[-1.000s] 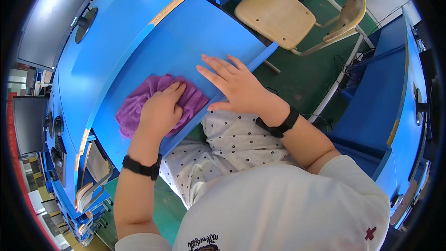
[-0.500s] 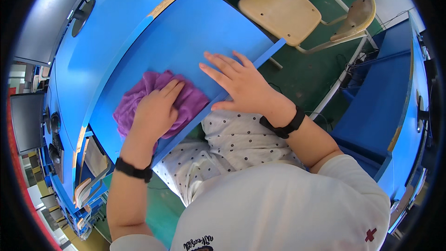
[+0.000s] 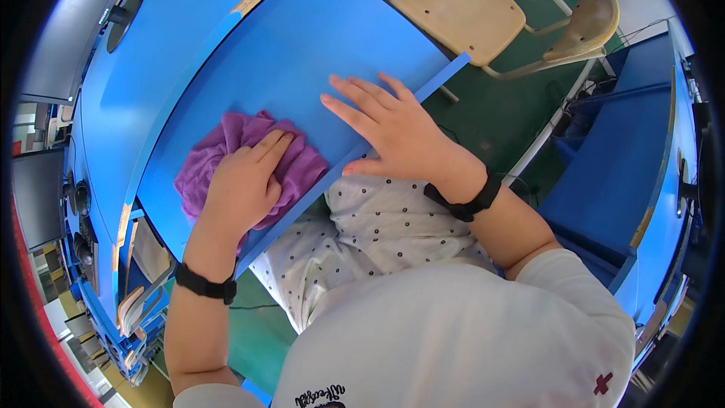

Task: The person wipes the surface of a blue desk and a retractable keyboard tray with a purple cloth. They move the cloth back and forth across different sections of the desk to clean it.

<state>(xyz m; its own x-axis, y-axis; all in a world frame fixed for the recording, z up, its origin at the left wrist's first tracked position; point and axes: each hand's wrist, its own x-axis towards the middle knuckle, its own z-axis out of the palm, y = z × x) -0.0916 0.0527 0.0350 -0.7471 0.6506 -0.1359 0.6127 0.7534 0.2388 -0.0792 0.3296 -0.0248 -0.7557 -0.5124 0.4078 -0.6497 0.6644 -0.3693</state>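
A crumpled purple cloth [image 3: 208, 170] lies on a blue pull-out shelf [image 3: 325, 26] in front of me, towards its left end. My left hand [image 3: 245, 181] presses down on top of the cloth. Its index and middle fingers stretch forward side by side, the thumb lies against the folds, and the other fingers are partly hidden. Farther right, my right hand [image 3: 389, 128] is empty with its fingers spread. It is over the shelf's raised front rim [image 3: 445, 79], palm down; whether it touches the surface is hard to tell.
Above the shelf runs a blue desktop [image 3: 177, 23] with a chipped edge and a monitor stand [image 3: 127, 21]. A wooden chair [image 3: 457, 7] stands beyond the shelf's right end. Another blue desk [image 3: 596, 181] is at the right, with cables on the floor near it. My lap is under the rim.
My left hand and the purple cloth have shifted slightly left on the shelf. The right hand keeps nearly the same place and spread. The whole view has tilted a little.
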